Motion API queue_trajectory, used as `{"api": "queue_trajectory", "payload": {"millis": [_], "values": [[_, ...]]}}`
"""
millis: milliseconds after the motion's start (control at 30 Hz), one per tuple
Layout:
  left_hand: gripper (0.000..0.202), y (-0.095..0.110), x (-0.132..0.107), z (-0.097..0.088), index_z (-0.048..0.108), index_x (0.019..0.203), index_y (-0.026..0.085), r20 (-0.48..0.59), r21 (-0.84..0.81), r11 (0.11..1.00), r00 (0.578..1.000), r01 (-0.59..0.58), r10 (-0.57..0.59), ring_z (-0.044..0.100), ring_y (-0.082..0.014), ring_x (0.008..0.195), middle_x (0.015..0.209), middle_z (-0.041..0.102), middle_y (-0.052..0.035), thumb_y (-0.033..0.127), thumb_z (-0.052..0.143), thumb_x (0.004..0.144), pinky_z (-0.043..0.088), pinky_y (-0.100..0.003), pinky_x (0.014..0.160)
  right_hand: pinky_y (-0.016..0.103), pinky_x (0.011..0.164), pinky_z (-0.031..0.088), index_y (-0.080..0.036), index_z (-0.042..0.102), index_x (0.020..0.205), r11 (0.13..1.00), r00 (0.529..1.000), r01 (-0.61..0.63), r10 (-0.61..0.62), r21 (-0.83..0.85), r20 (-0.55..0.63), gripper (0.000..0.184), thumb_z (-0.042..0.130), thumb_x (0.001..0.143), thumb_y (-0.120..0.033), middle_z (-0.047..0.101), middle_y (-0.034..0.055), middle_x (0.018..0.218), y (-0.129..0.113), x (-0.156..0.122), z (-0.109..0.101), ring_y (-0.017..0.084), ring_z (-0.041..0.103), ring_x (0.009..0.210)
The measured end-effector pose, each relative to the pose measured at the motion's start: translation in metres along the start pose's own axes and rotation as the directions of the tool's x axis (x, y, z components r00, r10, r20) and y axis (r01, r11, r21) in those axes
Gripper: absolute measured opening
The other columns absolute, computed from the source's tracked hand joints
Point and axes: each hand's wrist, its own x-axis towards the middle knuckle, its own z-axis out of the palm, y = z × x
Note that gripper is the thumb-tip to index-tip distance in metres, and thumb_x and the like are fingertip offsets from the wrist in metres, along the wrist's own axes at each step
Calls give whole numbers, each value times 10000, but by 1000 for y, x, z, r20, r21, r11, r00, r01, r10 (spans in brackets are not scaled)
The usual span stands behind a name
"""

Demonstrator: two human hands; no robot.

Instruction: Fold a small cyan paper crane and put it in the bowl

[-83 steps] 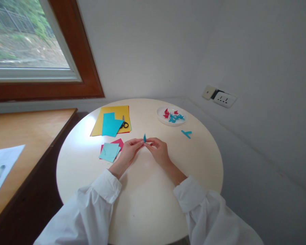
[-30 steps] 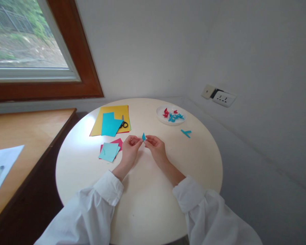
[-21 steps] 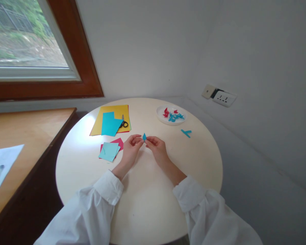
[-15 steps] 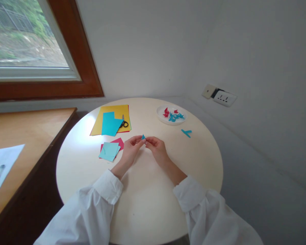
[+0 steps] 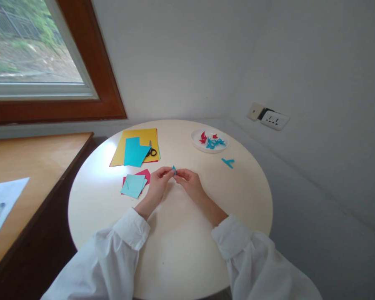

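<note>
Between my fingertips is a small folded piece of blue paper, its pointed tip showing above them. My left hand pinches it from the left, and my right hand pinches it from the right. Its lower part is hidden by the fingers. Left of my left hand lie light blue paper squares over pink paper. Beyond the hands on the right, a white dish holds several small folded pieces in blue and red.
Blue strips of paper lie right of my hands. At the back left, cut blue paper and black-handled scissors rest on yellow sheets. A wooden desk with a white sheet and a pen stands left of the round table.
The fingers of my right hand have moved slightly left, closer to my left fingertips. Less of the blue folded paper shows, and its tip is turned a little.
</note>
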Motion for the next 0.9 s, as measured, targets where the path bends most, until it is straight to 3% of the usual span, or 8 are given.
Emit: {"api": "queue_trajectory", "payload": {"millis": [333,500,700,900], "values": [[173,-4,2,-1,656,689,143,18,53,999,1000,-5,4,541,-145,701,692,616,-30,298,691,620,420,-252,645,282,632,478,-196,680,652,990,994,90,-84,-107,65,117,653,643,-310,693,13,685,0,-1,-3,166,616,671],[152,0,2,-3,652,643,153,40,74,996,999,-38,36,539,-139,662,655,616,-20,301,686,627,404,-253,634,286,639,490,-191,680,657,992,995,70,-62,-108,76,144,655,641,-332,692,19,689,3,-2,-2,167,618,671],[165,1,1,-4,640,608,154,65,13,1000,998,6,-7,534,-128,619,620,607,-11,307,701,612,401,-252,612,283,647,485,-184,687,740,993,991,73,-61,-96,121,186,647,656,-345,699,27,767,2,-3,-1,170,619,720],[189,2,0,-2,657,636,143,94,13,997,993,71,-72,548,-138,642,651,627,-32,323,709,608,410,-265,628,261,593,448,-177,661,633,985,990,85,-66,-148,126,176,648,655,-351,659,2,625,-2,-2,-5,136,572,597]]}}
